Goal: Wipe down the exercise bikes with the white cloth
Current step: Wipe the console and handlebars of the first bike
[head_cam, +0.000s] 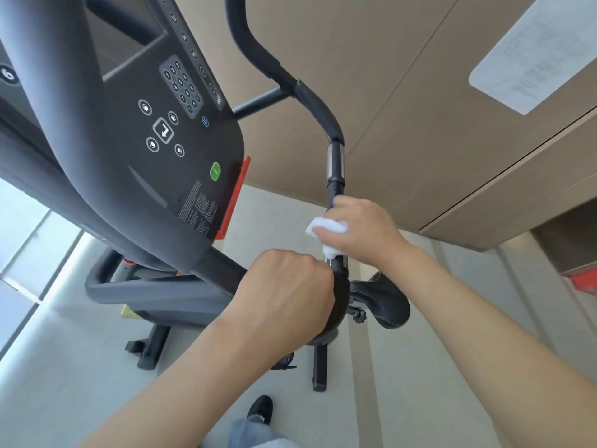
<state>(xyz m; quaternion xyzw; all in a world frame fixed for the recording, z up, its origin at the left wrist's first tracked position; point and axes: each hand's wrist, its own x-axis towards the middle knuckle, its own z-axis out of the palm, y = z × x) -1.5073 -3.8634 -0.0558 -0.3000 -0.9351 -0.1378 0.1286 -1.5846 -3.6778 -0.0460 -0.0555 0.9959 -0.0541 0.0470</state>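
A black exercise bike fills the left and centre, its console [168, 130] tilted toward me with round buttons and a green key. Its right handlebar [336, 163] curves down from the top, with a silver sensor band, to my hands. My right hand [365, 231] grips the white cloth [326, 231] wrapped round the lower handlebar. Just below it, my left hand [287, 286] is curled round the handlebar's end. The black saddle [387, 305] shows beneath my hands.
A brown panelled wall [420, 108] with a white notice [529, 50] stands close on the right. The bike's base feet [319, 370] rest on a pale grey floor. My black shoe [261, 409] is at the bottom centre. Glass panels lie at the left edge.
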